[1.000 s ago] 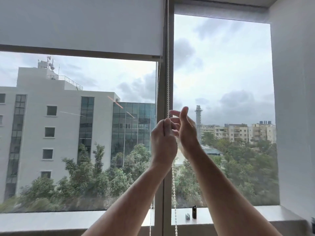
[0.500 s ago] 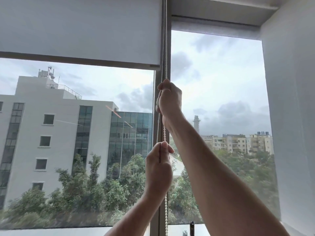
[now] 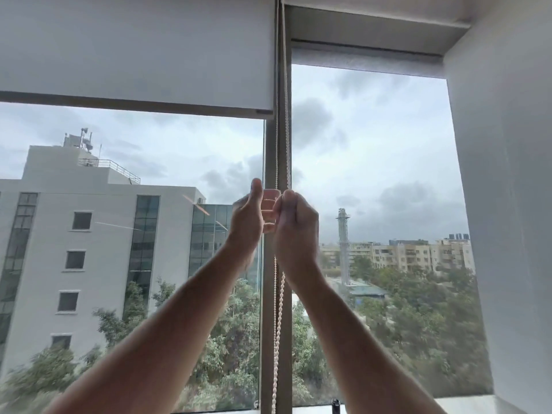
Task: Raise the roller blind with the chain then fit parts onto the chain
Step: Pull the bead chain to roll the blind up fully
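The white beaded chain (image 3: 277, 309) hangs in two strands along the grey window mullion (image 3: 270, 150). My right hand (image 3: 295, 225) grips the chain in a fist at about mid height. My left hand (image 3: 246, 219) is right beside it on the left, thumb pointing up and fingers reaching across to the chain behind the right fist. The left roller blind (image 3: 134, 49) hangs partway down, its bottom bar above the hands. The right roller blind (image 3: 364, 59) is rolled almost to the top.
A white wall (image 3: 507, 204) closes the window recess on the right. A small dark object (image 3: 335, 403) stands on the sill at the foot of the mullion. Buildings and trees lie beyond the glass.
My right hand, which gripped the chain high up half a second ago, has come down with it. My left hand has let go lower down and risen beside the right.
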{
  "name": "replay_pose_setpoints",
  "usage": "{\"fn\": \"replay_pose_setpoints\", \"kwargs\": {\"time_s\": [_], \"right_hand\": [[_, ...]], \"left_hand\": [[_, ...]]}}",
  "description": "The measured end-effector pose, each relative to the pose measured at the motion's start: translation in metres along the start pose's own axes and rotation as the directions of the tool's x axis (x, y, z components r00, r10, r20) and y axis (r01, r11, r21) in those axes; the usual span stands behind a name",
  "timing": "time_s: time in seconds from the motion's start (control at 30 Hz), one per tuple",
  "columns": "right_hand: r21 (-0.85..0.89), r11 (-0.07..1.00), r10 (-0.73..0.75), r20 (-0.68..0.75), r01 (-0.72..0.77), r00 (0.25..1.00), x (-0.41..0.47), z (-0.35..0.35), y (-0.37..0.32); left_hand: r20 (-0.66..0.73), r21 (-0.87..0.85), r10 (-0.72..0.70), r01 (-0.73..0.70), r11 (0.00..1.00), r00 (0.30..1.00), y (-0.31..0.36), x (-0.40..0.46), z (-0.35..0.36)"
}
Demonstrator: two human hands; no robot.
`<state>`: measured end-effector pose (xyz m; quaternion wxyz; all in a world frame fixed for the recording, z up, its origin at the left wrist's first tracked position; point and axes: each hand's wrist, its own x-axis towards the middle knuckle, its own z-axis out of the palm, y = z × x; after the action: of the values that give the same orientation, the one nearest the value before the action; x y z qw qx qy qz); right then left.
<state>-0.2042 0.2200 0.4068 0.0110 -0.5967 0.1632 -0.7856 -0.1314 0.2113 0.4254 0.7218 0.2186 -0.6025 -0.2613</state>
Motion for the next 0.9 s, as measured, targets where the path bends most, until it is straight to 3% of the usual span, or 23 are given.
{"fn": "replay_pose_setpoints", "kwargs": {"time_s": [0.07,0.17,0.23,0.3,0.43,0.57,0.73,0.9], "right_hand": [[-0.046,0.998,-0.036,0.012,0.036,0.999,-0.019,-0.001,0.009],[-0.076,0.997,-0.033,0.017,0.034,0.999,-0.050,-0.002,0.020],[-0.075,0.996,-0.042,0.005,0.043,0.999,-0.066,-0.003,0.026],[-0.070,0.997,-0.016,0.015,0.017,1.000,-0.075,-0.003,0.030],[0.165,0.964,0.184,0.146,-0.208,0.972,-0.079,-0.013,0.039],[0.266,0.897,0.286,0.256,-0.352,0.923,-0.065,-0.029,0.049],[0.220,0.927,0.266,0.188,-0.305,0.945,-0.022,-0.028,0.038],[0.351,0.864,0.317,0.176,-0.360,0.932,0.033,-0.012,0.002]], "left_hand": [[0.044,-0.015,0.053,-0.052,0.999,0.998,0.021,0.010,0.005],[0.113,-0.091,0.033,-0.023,0.996,0.993,0.048,0.020,0.017],[0.034,-0.085,0.016,-0.013,0.996,0.999,0.053,0.022,0.028],[-0.111,0.059,0.083,-0.077,0.995,0.990,0.047,0.019,0.039],[-0.202,0.131,0.204,-0.179,0.975,0.958,0.035,0.004,0.048],[-0.170,0.250,0.265,-0.219,0.943,0.949,0.021,-0.010,0.038],[-0.116,0.228,0.233,-0.203,0.952,0.966,-0.009,-0.040,0.024],[-0.091,0.280,0.287,-0.252,0.926,0.954,-0.021,-0.063,0.016]]}}
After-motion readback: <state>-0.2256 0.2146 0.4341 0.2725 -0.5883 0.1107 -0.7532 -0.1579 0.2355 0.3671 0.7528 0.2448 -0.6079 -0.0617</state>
